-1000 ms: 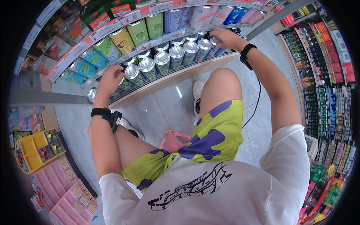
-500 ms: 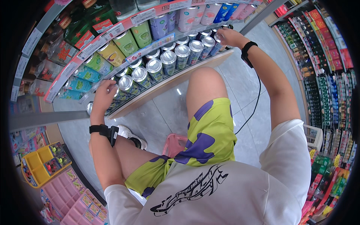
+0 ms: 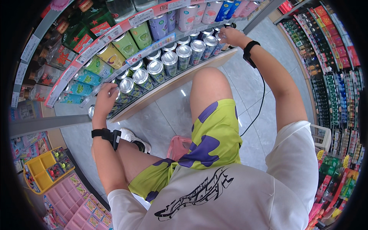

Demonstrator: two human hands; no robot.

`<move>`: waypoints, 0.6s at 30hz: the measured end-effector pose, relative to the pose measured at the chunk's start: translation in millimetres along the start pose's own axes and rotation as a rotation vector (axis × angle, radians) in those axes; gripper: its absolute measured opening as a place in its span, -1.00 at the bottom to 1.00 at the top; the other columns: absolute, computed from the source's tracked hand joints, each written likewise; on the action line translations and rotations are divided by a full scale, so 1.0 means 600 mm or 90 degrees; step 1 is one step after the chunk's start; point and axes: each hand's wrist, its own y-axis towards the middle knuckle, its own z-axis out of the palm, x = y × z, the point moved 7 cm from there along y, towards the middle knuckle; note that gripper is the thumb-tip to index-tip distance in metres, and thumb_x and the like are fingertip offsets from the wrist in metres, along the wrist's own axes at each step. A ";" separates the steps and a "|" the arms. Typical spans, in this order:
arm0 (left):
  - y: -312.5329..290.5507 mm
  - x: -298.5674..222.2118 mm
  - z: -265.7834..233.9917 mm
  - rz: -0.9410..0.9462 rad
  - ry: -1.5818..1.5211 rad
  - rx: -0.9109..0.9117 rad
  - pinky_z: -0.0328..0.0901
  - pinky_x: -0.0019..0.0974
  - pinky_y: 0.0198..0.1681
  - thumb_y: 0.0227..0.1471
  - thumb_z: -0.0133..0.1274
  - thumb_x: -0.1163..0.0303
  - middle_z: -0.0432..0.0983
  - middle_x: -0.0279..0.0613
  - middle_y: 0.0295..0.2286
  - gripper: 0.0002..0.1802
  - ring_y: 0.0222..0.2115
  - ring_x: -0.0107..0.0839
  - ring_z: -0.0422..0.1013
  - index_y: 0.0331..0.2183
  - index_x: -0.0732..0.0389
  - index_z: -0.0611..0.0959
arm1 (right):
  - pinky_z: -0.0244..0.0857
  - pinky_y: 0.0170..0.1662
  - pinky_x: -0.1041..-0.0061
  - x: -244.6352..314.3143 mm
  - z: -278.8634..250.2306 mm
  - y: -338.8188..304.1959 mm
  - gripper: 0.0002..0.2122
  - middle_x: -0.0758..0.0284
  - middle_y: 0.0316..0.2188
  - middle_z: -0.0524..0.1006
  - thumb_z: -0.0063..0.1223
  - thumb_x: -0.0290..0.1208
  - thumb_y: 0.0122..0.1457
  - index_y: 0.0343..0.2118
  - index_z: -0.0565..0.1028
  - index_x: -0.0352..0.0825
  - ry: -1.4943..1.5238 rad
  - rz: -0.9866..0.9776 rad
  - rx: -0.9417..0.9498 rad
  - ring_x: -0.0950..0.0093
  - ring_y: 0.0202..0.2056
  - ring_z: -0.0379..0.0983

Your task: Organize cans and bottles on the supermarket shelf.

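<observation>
Our left hand (image 3: 105,99) and right hand (image 3: 234,37) are at both ends of the silver-topped drink cans (image 3: 169,60). We can't tell if either grip is clamped. The cans stand by the low shelf's wooden front edge (image 3: 172,86); our right knee (image 3: 211,76) is near it, with room on its left.

Yellow tray (image 3: 36,171) near pink trays (image 3: 66,191)
On my feed I see green bottles (image 3: 76,36) and grey floor tiles (image 3: 247,86).

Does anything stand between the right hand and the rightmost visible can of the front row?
Nothing visible does: the right hand has its fingers at the top of that can, though whether they grip it is unclear.
</observation>
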 end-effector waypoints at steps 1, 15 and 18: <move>-0.004 -0.001 -0.003 -0.009 -0.001 0.002 0.31 -0.35 -0.24 0.01 0.13 0.51 0.43 -0.14 -0.33 -0.74 -0.35 -0.35 0.37 -0.20 0.36 0.57 | 0.37 -0.10 0.17 -0.006 -0.023 0.000 -0.66 0.04 -0.25 0.57 0.22 -0.19 0.10 -0.22 0.52 -0.38 0.046 0.038 -0.013 0.09 -0.16 0.51; 0.000 -0.017 -0.003 -0.009 0.008 0.000 0.31 -0.36 -0.29 0.00 0.11 0.56 0.42 -0.17 -0.33 -0.75 -0.36 -0.39 0.35 -0.20 0.33 0.57 | 0.39 -0.16 0.20 -0.150 -0.045 -0.012 -0.70 0.03 -0.35 0.61 0.17 -0.20 0.10 -0.26 0.61 -0.37 0.052 0.195 -0.050 0.09 -0.25 0.55; -0.013 -0.010 -0.014 -0.006 0.003 -0.008 0.33 -0.37 -0.29 -0.02 0.12 0.56 0.43 -0.16 -0.30 -0.74 -0.36 -0.38 0.38 -0.20 0.33 0.57 | 0.39 -0.12 0.19 -0.114 -0.039 -0.001 -0.60 -0.02 -0.30 0.60 0.28 -0.18 -0.02 -0.24 0.59 -0.44 0.055 0.159 -0.025 0.06 -0.22 0.55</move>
